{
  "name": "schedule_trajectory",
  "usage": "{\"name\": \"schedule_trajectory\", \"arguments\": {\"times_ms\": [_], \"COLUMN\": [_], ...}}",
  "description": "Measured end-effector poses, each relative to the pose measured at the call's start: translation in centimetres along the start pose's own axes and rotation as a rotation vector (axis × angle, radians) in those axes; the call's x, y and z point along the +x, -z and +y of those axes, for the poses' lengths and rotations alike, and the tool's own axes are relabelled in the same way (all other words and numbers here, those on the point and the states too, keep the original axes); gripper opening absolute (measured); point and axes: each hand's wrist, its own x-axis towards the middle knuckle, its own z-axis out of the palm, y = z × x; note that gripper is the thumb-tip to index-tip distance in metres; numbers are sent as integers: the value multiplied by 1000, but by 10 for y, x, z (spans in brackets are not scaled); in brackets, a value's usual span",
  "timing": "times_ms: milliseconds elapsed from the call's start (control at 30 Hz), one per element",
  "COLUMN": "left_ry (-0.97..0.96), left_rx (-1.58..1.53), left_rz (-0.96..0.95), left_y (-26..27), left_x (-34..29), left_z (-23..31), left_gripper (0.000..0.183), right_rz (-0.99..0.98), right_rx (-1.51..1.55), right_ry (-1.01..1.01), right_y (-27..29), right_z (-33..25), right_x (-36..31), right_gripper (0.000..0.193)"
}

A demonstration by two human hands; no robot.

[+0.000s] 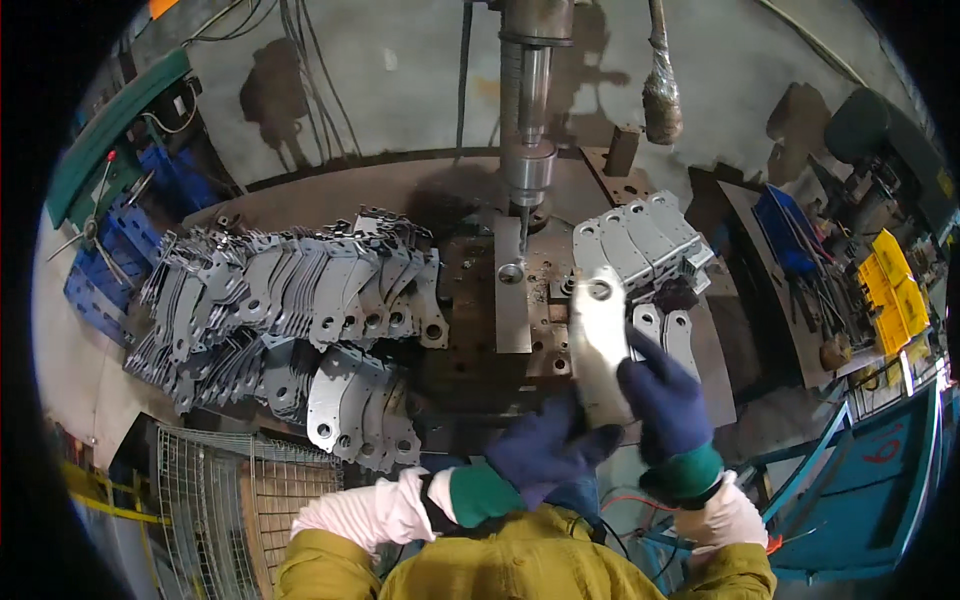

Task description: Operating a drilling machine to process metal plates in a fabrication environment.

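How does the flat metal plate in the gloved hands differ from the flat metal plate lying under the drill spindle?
The held grey metal plate is gripped by both hands, left hand and right hand; the plate under the spindle lies flat, untouched. The held one sits right of the spindle, blurred. Both show a round hole near the far end.

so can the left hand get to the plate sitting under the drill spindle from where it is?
Probably yes. The left hand is on the lower end of the held plate, just below the fixture plate. Nothing lies between them, though it would have to let go first.
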Motion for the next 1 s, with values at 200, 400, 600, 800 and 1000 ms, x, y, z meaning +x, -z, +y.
{"name": "schedule_trajectory", "arguments": {"times_ms": [200,400,600,800,1000], "left_ry": [459,202,293,423,459], "left_rx": [-670,-1,-319,-340,-126], "left_rz": [318,356,500,413,581], "left_y": [6,63,80,78,82], "left_x": [-23,-38,-16,14,-1], "left_z": [59,78,84,102,81], "left_gripper": [42,38,39,43,41], "right_rz": [-264,-32,354,493,183], "right_rx": [-697,-358,-569,-1054,-534], "right_ry": [689,751,1040,1427,753], "right_y": [-29,7,37,71,31], "right_z": [-6,-56,-120,-174,-195], "right_x": [-5,57,134,187,234], "right_gripper": [52,46,47,53,42]}}
